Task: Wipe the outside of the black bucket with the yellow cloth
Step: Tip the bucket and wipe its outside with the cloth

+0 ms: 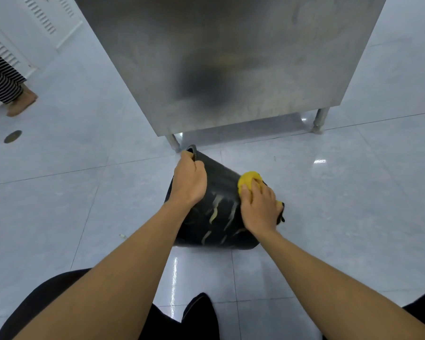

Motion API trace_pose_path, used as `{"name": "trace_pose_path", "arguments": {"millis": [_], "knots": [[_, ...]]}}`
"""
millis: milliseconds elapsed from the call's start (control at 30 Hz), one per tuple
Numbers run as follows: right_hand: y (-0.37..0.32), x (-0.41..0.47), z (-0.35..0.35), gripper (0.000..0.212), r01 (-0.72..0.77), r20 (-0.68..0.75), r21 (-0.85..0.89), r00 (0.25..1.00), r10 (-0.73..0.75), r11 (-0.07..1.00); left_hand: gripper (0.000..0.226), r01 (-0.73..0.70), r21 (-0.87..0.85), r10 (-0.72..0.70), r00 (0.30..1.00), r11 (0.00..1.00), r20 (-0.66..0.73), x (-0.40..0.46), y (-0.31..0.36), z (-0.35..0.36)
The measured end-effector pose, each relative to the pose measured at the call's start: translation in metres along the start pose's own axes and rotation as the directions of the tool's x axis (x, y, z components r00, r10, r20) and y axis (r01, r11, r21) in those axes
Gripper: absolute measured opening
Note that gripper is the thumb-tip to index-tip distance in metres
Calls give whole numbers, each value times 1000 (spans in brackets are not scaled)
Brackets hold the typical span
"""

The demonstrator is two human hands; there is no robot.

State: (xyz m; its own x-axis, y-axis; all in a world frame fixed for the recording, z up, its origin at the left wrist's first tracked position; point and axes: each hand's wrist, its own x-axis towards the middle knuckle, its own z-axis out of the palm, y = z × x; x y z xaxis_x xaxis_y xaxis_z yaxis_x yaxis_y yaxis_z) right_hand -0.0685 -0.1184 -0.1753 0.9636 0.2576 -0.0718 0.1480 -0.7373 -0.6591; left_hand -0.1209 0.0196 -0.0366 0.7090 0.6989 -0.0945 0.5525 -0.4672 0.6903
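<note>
A black bucket stands tilted on the tiled floor, its rim pointing away from me toward the steel cabinet. Pale yellowish streaks mark its near side. My left hand grips the bucket's rim at the upper left. My right hand presses a bunched yellow cloth against the bucket's right outer wall. Part of the cloth is hidden under my fingers, and a small yellow bit shows beyond my hand at the right.
A stainless steel cabinet on short legs stands just behind the bucket. Another person's striped trouser leg and shoe are at the far left near a round floor drain. My dark-clothed knees fill the bottom edge.
</note>
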Motion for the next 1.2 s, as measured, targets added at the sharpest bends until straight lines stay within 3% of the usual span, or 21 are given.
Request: {"name": "trace_pose_path", "arguments": {"millis": [100,200,267,400,500,567,633,700,767,900,1067,1200], "knots": [[2,4,-2,53,-150,21,52,989,149,987,40,-24,108,17,998,994,57,-6,-4,5],[-14,2,-5,51,-134,38,29,990,133,990,46,36,48,-38,998,998,46,-10,-4,8],[-30,-2,-9,47,-17,-4,29,1000,17,999,46,36,15,-37,999,999,29,-11,-3,8],[-73,-24,-12,39,318,-138,240,947,-292,917,42,41,-11,-41,999,999,0,-4,0,6],[-71,-29,-6,47,427,-174,243,902,-394,871,42,82,-67,-82,997,994,2,-3,0,5],[-54,-20,-5,48,353,-152,132,931,-333,926,40,121,-100,-122,992,988,-7,-2,1,4],[-33,-12,-4,47,156,-99,37,983,-152,987,35,127,-116,-129,991,985,-15,-3,2,5],[-18,-8,-3,51,-18,-28,26,999,18,1000,33,87,-136,-90,996,987,-19,-4,-1,7],[-15,-7,-4,53,-69,2,34,998,69,997,31,41,-155,-47,998,987,-33,-3,-3,9],[-44,-15,-8,49,119,-60,68,992,-115,991,36,-38,-167,19,994,985,-111,-3,-10,8],[-82,-24,-7,51,421,-108,148,906,-408,895,40,-66,-100,54,991,993,-120,-2,-11,-1],[-60,-17,-1,49,405,-141,82,909,-392,910,47,22,10,-22,1000,1000,-17,-1,-11,1]]}}
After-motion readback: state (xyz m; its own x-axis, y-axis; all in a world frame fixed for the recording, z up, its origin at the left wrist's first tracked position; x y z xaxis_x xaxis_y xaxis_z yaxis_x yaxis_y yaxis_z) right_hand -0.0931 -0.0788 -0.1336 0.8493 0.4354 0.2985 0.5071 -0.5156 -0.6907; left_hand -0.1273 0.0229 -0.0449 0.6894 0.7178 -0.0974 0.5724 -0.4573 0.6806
